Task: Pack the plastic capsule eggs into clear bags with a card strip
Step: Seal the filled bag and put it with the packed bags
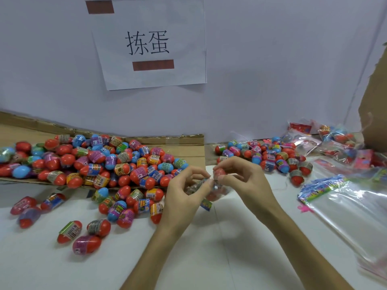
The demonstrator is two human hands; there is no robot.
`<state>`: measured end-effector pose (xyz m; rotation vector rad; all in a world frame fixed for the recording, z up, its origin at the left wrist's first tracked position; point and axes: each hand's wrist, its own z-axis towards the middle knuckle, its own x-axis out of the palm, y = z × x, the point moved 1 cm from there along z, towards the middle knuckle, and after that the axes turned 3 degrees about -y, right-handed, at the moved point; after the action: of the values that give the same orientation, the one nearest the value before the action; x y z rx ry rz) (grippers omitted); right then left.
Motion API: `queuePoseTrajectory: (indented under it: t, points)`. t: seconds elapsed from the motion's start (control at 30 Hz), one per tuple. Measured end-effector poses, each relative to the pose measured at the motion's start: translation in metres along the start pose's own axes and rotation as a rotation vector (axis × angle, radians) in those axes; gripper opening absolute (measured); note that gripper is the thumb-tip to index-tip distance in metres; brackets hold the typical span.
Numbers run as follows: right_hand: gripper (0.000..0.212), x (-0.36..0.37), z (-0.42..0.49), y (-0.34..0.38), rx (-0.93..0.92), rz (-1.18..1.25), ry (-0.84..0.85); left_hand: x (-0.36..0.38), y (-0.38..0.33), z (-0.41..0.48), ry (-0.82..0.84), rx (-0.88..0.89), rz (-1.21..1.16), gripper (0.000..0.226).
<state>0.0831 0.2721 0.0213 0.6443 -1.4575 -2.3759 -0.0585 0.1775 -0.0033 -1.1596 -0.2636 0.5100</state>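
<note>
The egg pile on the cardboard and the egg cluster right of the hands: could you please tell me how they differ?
The egg pile is far larger than the egg cluster. The egg pile lies on flattened cardboard and spills onto the white table; the egg cluster sits near the wall, beside filled bags. Both mix red and blue capsule eggs with printed bands.

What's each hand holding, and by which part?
Left hand pinches the clear bag at its top edge; right hand grips a red egg at the bag's mouth.

Left hand, right hand raised, fingertips pinching.
</note>
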Motion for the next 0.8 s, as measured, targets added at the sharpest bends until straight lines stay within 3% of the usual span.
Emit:
queuePoseTrajectory:
  t: [0.23,0.33,0.8]
  points:
    - [0.004,-0.0009,-0.0016,0.0024,-0.030,-0.051,-0.060,-0.0002,-0.0016,0.0005,0.002,0.036,0.047,0.007]
    - [0.019,0.0002,-0.0018,0.0017,-0.005,-0.047,-0.091,0.0003,-0.0025,0.0002,-0.018,0.018,0.060,0.006]
    - [0.020,0.0061,-0.0026,0.0012,0.113,0.055,-0.021,-0.0020,0.0013,0.0004,-0.049,-0.057,0.034,0.016]
